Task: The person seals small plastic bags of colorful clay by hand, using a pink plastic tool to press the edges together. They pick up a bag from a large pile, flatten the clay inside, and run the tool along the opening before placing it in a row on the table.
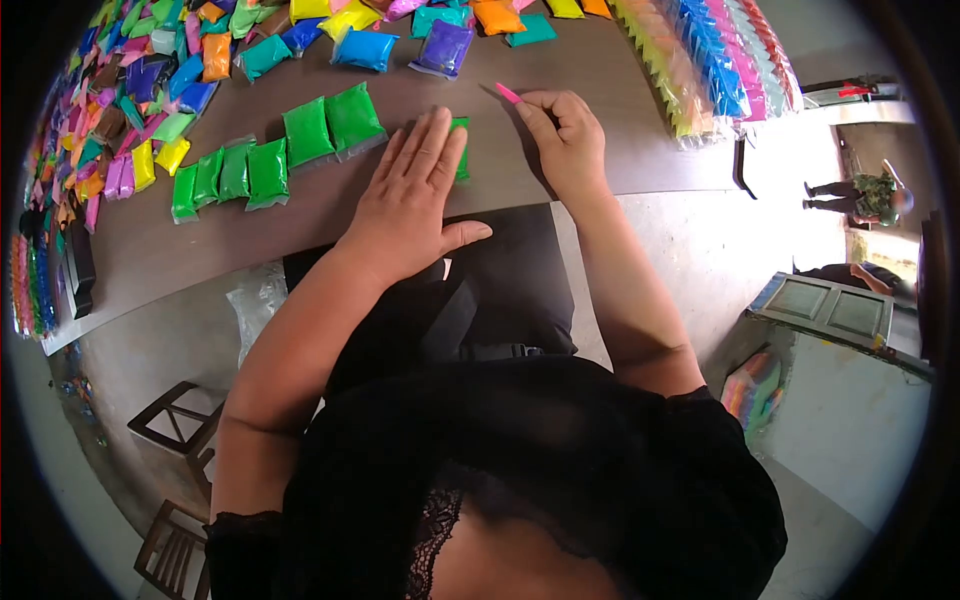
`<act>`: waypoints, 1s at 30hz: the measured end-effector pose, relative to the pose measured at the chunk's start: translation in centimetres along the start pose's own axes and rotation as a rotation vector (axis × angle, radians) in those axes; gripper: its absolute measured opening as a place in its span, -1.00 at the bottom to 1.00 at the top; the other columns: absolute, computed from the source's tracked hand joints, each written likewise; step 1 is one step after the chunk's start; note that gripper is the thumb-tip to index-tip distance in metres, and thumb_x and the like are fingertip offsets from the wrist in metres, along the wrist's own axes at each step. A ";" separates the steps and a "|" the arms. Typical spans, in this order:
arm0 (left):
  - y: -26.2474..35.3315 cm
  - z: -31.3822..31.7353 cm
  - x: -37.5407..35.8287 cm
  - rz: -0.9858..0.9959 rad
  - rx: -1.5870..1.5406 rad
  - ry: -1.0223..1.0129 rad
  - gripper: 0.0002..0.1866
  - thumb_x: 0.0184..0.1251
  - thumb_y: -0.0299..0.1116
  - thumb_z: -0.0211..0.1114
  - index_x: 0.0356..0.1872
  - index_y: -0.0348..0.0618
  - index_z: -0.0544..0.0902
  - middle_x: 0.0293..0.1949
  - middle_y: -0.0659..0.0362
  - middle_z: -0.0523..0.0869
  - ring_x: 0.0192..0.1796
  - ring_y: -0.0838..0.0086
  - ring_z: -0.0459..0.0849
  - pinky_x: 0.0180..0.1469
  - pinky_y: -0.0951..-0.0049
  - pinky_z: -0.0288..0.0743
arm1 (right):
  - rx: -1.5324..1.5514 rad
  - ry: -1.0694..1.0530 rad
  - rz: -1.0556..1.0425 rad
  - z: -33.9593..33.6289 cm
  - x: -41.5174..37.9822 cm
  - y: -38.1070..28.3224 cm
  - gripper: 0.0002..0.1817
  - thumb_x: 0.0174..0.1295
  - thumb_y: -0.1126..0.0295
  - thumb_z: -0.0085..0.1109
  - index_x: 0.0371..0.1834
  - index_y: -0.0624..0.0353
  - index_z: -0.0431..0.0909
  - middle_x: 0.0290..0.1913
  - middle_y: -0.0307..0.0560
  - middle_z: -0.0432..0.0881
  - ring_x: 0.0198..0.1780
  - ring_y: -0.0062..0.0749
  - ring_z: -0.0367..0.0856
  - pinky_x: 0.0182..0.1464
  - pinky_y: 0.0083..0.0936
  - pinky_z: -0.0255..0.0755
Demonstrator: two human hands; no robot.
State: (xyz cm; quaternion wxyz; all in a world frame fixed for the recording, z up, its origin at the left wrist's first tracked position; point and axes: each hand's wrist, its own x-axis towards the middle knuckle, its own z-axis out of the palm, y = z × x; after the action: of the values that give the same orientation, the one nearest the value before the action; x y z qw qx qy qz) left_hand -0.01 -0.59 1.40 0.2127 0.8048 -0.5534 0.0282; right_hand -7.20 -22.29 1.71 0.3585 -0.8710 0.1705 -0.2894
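Observation:
Fingers stretched out, my left hand (412, 195) lies palm down at the table's near edge. It partly covers a small green packet (461, 150), of which only a strip shows. To its left stands a row of green packets in clear plastic, with two larger ones (308, 131) and several smaller ones (268, 173). My right hand (572, 145) pinches a slim pink pointed tool (507, 93) between thumb and fingers, its tip toward the upper left. The exact kind of tool cannot be made out.
Many coloured packets (215, 57) are heaped at the table's (540, 150) far left. Strips of coloured packets (715, 60) lie at the right. Wooden chairs (175, 415) stand lower left, a cabinet (835, 400) at right. Another person (868, 197) is in the background.

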 end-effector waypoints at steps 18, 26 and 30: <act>1.0 -0.3 -0.7 0.066 0.091 -0.013 -0.32 0.21 -0.24 0.46 0.35 -0.18 0.45 0.40 -0.01 0.41 0.45 0.14 0.37 0.48 0.16 0.27 | 0.090 0.015 0.032 -0.2 -0.3 0.0 -0.85 0.30 0.33 0.32 -0.21 0.16 0.73 -0.24 -0.06 0.69 -0.13 -0.18 0.66 -0.05 -0.34 0.52; 1.3 -6.4 3.0 -0.388 -0.801 -0.190 -0.42 0.21 -0.28 0.47 0.28 -0.08 0.53 0.08 -0.03 0.66 0.01 0.10 0.69 -0.01 0.12 0.59 | 0.103 0.018 0.014 0.1 -0.2 0.2 -0.88 0.28 0.35 0.34 -0.24 0.16 0.73 -0.26 -0.05 0.69 -0.13 -0.19 0.66 -0.05 -0.35 0.51; -2.8 -3.0 5.9 -0.140 -0.305 -0.165 -0.30 0.15 -0.22 0.51 0.33 -0.13 0.48 0.12 -0.07 0.66 0.16 -0.01 0.62 0.16 0.11 0.53 | 0.072 0.026 -0.002 0.0 -0.2 0.0 -0.88 0.28 0.36 0.34 -0.23 0.15 0.73 -0.27 -0.06 0.68 -0.13 -0.18 0.66 -0.05 -0.35 0.51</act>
State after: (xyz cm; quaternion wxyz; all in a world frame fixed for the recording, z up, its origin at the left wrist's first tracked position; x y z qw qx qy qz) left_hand 5.33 -3.81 4.95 0.2874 0.7994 -0.5094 -0.1370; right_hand -7.34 -22.25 1.67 0.3871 -0.8538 0.1639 -0.3070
